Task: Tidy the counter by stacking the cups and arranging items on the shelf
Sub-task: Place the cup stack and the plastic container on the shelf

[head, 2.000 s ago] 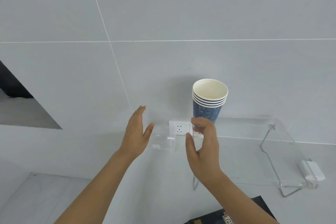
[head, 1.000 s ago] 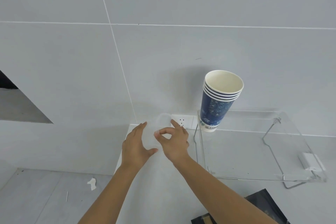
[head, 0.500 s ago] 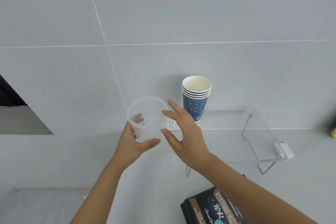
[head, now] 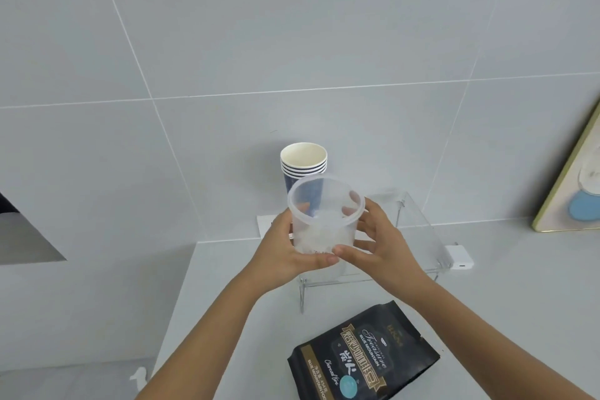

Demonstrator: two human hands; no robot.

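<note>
A clear plastic cup (head: 321, 224) is held upright between both hands above the left end of the clear acrylic shelf (head: 418, 230). My left hand (head: 285, 256) wraps its left side and base. My right hand (head: 376, 247) grips its right side, thumb near the bottom. Behind it, on the shelf by the wall, stands a stack of blue paper cups (head: 303, 161), partly hidden by the clear cup.
A black coffee bag (head: 360, 357) lies flat on the counter in front of the shelf. A white charger (head: 459, 258) sits by the shelf's right end. A framed board (head: 571, 178) leans on the wall at the right. The counter's left edge (head: 181, 295) drops off beside my left arm.
The left hand picked up the clear cup and carried it right toward the shelf. The right hand, apart from it half a second ago, now grips it too.
</note>
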